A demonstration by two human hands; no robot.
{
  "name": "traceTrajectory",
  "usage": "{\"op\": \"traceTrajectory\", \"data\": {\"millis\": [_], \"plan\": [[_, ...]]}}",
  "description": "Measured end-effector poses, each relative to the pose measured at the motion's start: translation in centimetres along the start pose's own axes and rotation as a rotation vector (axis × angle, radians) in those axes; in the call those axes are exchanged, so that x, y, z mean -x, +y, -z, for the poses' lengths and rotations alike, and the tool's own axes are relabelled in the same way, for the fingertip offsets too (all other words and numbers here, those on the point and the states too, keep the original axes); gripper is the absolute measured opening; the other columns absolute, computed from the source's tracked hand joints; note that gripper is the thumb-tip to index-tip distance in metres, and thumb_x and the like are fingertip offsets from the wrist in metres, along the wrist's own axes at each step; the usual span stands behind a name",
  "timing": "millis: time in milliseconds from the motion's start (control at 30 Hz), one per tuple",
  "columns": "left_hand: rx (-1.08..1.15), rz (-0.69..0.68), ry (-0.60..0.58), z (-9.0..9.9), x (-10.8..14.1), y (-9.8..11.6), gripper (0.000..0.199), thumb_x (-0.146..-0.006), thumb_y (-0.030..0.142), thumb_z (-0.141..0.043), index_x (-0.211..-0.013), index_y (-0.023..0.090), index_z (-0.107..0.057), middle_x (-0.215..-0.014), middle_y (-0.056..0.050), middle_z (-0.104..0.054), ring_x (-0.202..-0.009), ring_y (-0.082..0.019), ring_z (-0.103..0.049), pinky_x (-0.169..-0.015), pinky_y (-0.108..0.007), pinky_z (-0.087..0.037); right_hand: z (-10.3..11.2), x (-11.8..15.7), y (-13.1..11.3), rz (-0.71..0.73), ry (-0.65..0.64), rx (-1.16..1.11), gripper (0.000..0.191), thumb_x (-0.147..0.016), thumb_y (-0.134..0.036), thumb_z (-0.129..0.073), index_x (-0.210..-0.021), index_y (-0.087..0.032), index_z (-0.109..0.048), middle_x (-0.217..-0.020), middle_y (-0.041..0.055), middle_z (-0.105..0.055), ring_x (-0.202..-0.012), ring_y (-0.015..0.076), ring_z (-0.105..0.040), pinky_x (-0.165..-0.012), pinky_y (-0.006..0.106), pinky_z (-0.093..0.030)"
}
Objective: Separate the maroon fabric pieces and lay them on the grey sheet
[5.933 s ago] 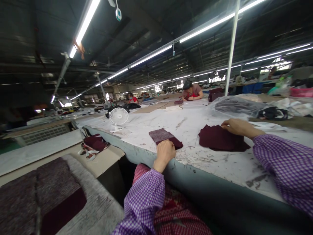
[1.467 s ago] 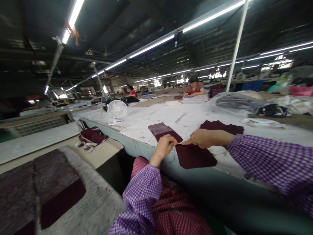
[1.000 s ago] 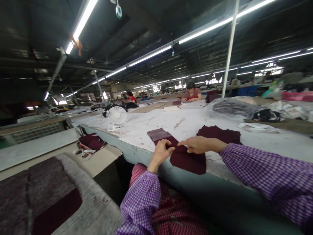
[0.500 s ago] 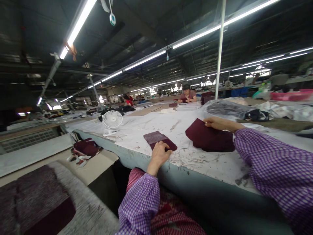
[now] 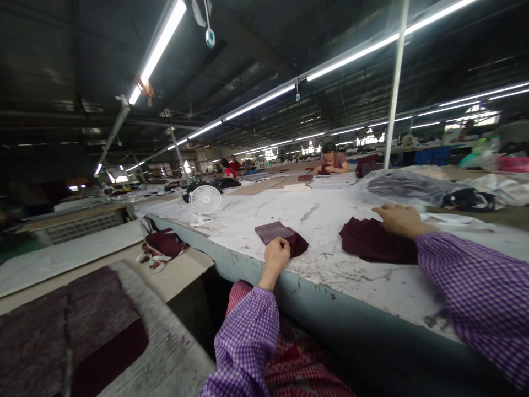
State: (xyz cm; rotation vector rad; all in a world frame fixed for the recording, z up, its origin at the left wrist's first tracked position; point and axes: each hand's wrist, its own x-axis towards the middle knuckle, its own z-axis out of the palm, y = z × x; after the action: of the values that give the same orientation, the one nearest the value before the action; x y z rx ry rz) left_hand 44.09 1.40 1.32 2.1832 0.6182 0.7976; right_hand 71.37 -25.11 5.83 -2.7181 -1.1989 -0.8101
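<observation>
The small fabric stack (image 5: pixel 297 240) lies near the edge of the white-covered table (image 5: pixel 248 209), your left hand (image 5: pixel 276 255) touching it with curled fingers. Your right hand (image 5: pixel 400 220) is at the far side of the larger maroon stack (image 5: pixel 370 242); I cannot tell whether either grip pinches anything.

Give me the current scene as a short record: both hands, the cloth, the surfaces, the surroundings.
Left hand: at the near edge of the small two-tone cloth; grip unclear
Right hand: at the maroon pile, on its right side; grip unclear
Surface: white-covered table, dark-marked
Fan: white, upright, on the table, left of both cloths
Left side: larger two-tone pieces on a grey surface; maroon bundle on cardboard
Background: co-worker leaning over a worktop
</observation>
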Motion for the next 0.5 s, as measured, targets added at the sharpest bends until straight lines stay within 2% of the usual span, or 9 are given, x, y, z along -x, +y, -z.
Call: {"op": "traceTrajectory", "data": {"millis": [33,100,133,200,267,300,400,500], "plan": [[0.075,0.029,0.010,0.1,-0.3,-0.4,0.014,-0.076,0.012,-0.048,-0.071,0.017,-0.060,-0.071,-0.004,-0.063,-0.072,-0.017,-0.059,-0.071,-0.029,-0.044,0.9,-0.3,-1.7,0.040,0.013,-0.030,0.035,-0.071,-0.020,-0.055,-0.104,-0.017,-0.064,-0.110,0.0209,-0.062,-0.088,0.0391,-0.061,-0.072,0.058,-0.044],[0.155,0.058,0.029,0.1,-0.7,-0.9,0.013,-0.077,0.012,-0.047,-0.072,0.016,-0.059,-0.068,-0.002,-0.061,-0.066,-0.014,-0.056,-0.065,-0.025,-0.043,2.6,-0.9,-6.1,0.223,-0.014,-0.196,0.033,-0.080,-0.019,-0.046,-0.107,-0.012,-0.063,-0.111,0.0203,-0.063,-0.096,0.0349,-0.060,-0.082,0.051,-0.044],[0.174,0.061,0.034,0.1,-0.8,-1.2,0.013,-0.077,0.013,-0.047,-0.073,0.016,-0.059,-0.066,-0.001,-0.060,-0.064,-0.014,-0.055,-0.063,-0.024,-0.042,3.4,-1.1,-8.7,0.309,-0.039,-0.240,0.032,-0.085,-0.021,-0.041,-0.106,-0.014,-0.064,-0.109,0.0167,-0.065,-0.098,0.0306,-0.060,-0.085,0.045,-0.044],[0.220,0.061,0.042,0.1,-0.9,-1.4,0.011,-0.076,0.013,-0.049,-0.071,0.016,-0.059,-0.063,0.001,-0.057,-0.060,-0.013,-0.052,-0.061,-0.024,-0.041,4.5,-1.3,-14.0,0.451,-0.060,-0.302,0.030,-0.089,-0.026,-0.040,-0.102,-0.019,-0.066,-0.106,0.0080,-0.067,-0.097,0.0219,-0.060,-0.086,0.034,-0.044],[0.267,0.051,0.059,-0.1,-0.8,-1.5,0.010,-0.073,0.011,-0.053,-0.068,0.016,-0.059,-0.062,0.001,-0.056,-0.061,-0.012,-0.051,-0.064,-0.024,-0.040,5.0,-1.4,-18.5,0.625,-0.027,-0.373,0.031,-0.091,-0.027,-0.038,-0.089,-0.017,-0.068,-0.093,0.0082,-0.068,-0.088,0.0200,-0.060,-0.082,0.032,-0.044],[0.295,0.047,0.071,-0.2,-0.8,-1.6,0.010,-0.072,0.010,-0.054,-0.066,0.016,-0.058,-0.061,0.001,-0.056,-0.062,-0.012,-0.050,-0.066,-0.024,-0.040,5.1,-1.5,-20.2,0.656,0.017,-0.380,0.031,-0.091,-0.028,-0.039,-0.085,-0.017,-0.068,-0.088,0.0081,-0.068,-0.086,0.0199,-0.059,-0.082,0.032,-0.043],[0.407,0.056,0.120,-0.6,-0.8,-1.5,0.013,-0.068,0.007,-0.057,-0.059,0.016,-0.057,-0.059,0.002,-0.055,-0.062,-0.012,-0.050,-0.070,-0.025,-0.041,4.4,-1.5,-22.9,0.659,0.041,-0.348,0.031,-0.091,-0.030,-0.041,-0.081,-0.016,-0.067,-0.084,0.0083,-0.067,-0.080,0.0189,-0.059,-0.077,0.030,-0.041],[0.572,0.112,0.207,-0.6,-1.0,-1.6,0.011,-0.071,0.010,-0.056,-0.062,0.016,-0.055,-0.056,0.003,-0.052,-0.058,-0.011,-0.049,-0.067,-0.023,-0.043,2.5,-1.5,-23.1,0.641,-0.089,-0.276,0.028,-0.090,-0.027,-0.043,-0.087,-0.014,-0.068,-0.088,0.0107,-0.067,-0.079,0.0188,-0.060,-0.074,0.028,-0.042]]}}
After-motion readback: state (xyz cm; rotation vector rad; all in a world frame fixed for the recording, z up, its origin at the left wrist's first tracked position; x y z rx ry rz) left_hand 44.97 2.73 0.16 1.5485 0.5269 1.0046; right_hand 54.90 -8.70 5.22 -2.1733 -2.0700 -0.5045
